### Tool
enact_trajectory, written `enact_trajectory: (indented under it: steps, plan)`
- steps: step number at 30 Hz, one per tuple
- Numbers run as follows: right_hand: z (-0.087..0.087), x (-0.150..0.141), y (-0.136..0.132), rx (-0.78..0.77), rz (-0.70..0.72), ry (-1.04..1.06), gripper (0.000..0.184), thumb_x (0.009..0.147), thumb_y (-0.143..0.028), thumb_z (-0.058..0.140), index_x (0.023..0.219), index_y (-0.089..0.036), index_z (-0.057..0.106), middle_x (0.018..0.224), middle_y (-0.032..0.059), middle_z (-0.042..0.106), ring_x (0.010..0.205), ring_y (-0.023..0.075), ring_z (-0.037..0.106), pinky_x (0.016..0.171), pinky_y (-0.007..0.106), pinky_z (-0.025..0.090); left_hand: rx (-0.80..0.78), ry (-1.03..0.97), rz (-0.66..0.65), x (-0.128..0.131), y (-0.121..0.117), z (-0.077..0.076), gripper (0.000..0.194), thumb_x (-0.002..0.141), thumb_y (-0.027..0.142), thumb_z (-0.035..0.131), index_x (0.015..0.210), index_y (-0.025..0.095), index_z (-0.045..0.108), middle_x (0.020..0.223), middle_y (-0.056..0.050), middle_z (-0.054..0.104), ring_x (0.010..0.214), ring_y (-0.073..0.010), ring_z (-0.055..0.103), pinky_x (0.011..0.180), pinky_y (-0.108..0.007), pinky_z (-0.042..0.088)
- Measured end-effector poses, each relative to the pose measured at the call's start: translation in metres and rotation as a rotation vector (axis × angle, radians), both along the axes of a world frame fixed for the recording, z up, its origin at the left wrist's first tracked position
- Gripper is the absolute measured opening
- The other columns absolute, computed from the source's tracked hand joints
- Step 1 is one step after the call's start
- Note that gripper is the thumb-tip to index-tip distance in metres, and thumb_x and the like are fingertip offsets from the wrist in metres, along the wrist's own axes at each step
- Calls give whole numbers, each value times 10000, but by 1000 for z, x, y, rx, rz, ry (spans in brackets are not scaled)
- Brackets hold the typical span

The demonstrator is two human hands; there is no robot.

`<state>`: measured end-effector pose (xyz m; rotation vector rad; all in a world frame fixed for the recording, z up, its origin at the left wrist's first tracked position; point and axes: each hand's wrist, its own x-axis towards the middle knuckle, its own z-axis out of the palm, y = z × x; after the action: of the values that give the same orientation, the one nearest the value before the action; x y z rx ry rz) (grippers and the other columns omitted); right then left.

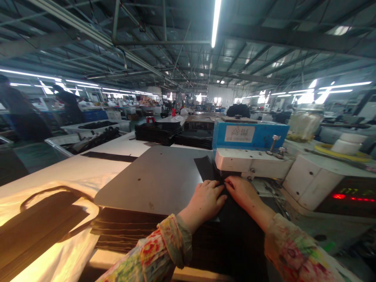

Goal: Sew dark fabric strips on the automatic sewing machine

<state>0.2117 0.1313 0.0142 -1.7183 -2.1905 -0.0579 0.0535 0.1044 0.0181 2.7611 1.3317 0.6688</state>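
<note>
A strip of black sheet material [206, 167] lies across the metal plate and runs under the head of the white machine [243, 159]. More of the black material [241, 231] hangs down between my forearms. My left hand [207, 197], fingers curled and close together, holds the black sheet at the plate's right edge. Just across from it, my right hand [239, 190] pinches the same sheet right below the machine head. The fingertips of both hands nearly meet, and the exact grip point is partly hidden.
The grey metal plate [149, 180] sits above a stack of brown-lit sheets [123, 229]. Behind stand stacked black pieces [158, 132] and a blue box [249, 135] on the machine. A control panel [349, 197] and a glass jar [305, 121] are at right. A person [69, 103] stands far left.
</note>
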Motion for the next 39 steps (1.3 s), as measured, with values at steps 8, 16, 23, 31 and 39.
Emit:
enact_trajectory:
  steps: [8,16,23,31,39]
  plan:
    - [2,-1,-2,13,-2,-3,171,821,-214,416,844,-182,582,844,39,636,785,160,575,659,245,364,13,1,-6,0,-1,0,323,848,377,406,1105,229,535,1133,-30,550,994,-221,485,843,-368,412]
    - [0,0,-1,32,4,-26,181,831,-216,403,828,-184,581,831,35,639,767,155,576,645,241,354,3,7,-10,0,-2,2,321,848,365,404,1111,231,532,1131,-32,551,997,-217,483,851,-367,407]
    - [0,0,-1,53,0,-31,176,829,-222,408,832,-187,581,838,31,638,769,154,577,638,241,351,-9,10,-1,0,-1,2,333,851,374,399,1126,234,524,1117,-42,549,1016,-210,471,875,-358,390]
    - [-1,0,0,64,7,-39,178,828,-218,407,839,-183,582,837,34,637,761,157,573,643,247,357,1,14,-2,-1,-2,2,333,854,379,390,1118,227,527,1130,-42,540,1002,-213,474,851,-359,402]
    - [2,-1,-2,34,-4,-37,178,829,-216,407,842,-185,582,855,34,635,784,152,575,649,240,356,9,-2,-5,-1,-2,1,332,851,384,399,1115,230,530,1117,-35,547,987,-214,478,845,-356,404]
